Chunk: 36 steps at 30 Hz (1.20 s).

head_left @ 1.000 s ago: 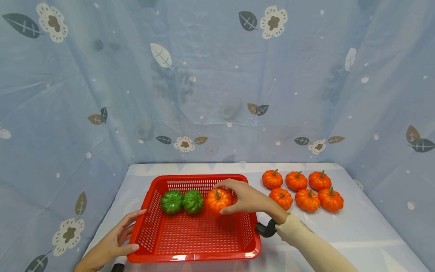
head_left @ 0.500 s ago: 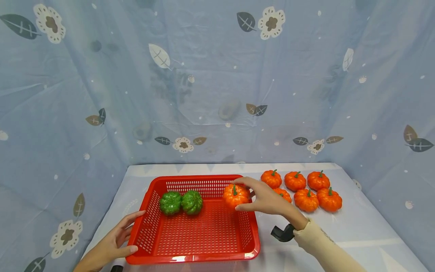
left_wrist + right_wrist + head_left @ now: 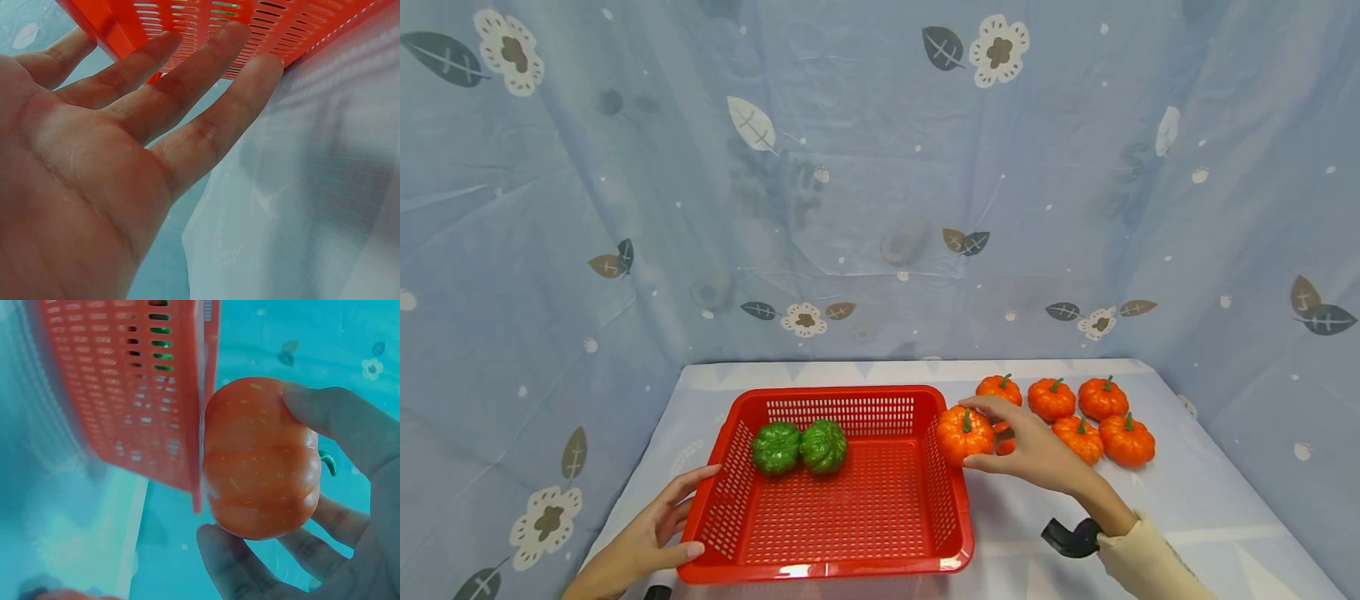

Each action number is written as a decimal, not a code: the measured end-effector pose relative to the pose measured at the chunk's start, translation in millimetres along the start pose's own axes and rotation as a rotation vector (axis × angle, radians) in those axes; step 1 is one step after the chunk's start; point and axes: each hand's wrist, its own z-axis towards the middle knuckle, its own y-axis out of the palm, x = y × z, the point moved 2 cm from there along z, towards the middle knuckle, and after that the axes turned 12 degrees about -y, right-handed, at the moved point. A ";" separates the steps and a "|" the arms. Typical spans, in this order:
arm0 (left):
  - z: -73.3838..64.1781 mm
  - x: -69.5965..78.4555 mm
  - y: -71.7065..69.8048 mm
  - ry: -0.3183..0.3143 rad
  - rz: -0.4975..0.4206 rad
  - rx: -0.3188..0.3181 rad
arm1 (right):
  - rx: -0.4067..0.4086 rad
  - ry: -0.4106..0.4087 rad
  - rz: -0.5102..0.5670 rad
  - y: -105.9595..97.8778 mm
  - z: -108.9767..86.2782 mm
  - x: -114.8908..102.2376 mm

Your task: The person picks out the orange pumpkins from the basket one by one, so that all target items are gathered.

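My right hand (image 3: 1033,446) grips a small orange pumpkin (image 3: 958,437) with a green stem, thumb and fingers on opposite sides. This pumpkin hangs at the right rim of a red plastic basket (image 3: 823,572); in the right wrist view the pumpkin (image 3: 259,462) lies right against the rim's edge, and whether they touch I cannot tell. Two green pumpkins, a left one (image 3: 777,448) and a right one (image 3: 824,447), sit side by side inside the basket. At the basket's left side, my left hand (image 3: 643,533) touches the wall with nearly straight fingers (image 3: 212,134).
Several orange pumpkins stand in two rows at the table's right, including a back-row one (image 3: 1052,400) and a front-row one (image 3: 1127,440); my right hand partly hides another. Behind the white-covered table (image 3: 1195,500) hangs a blue patterned cloth (image 3: 880,192).
My right hand has carried the orange pumpkin rightward, from over the basket's inside to its right rim. My left hand and the green pumpkins stay put.
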 end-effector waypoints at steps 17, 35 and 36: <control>-1.7 0.9 -0.1 0.022 0.014 -0.001 | 0.083 0.130 -0.028 -15.5 -66.7 44.3; 2.3 -1.0 -2.6 0.000 0.035 0.008 | 0.083 0.333 -0.030 -9.5 -106.1 84.4; 2.5 -0.7 -2.5 -0.005 0.029 0.008 | 0.085 0.342 -0.025 -9.0 -107.2 85.5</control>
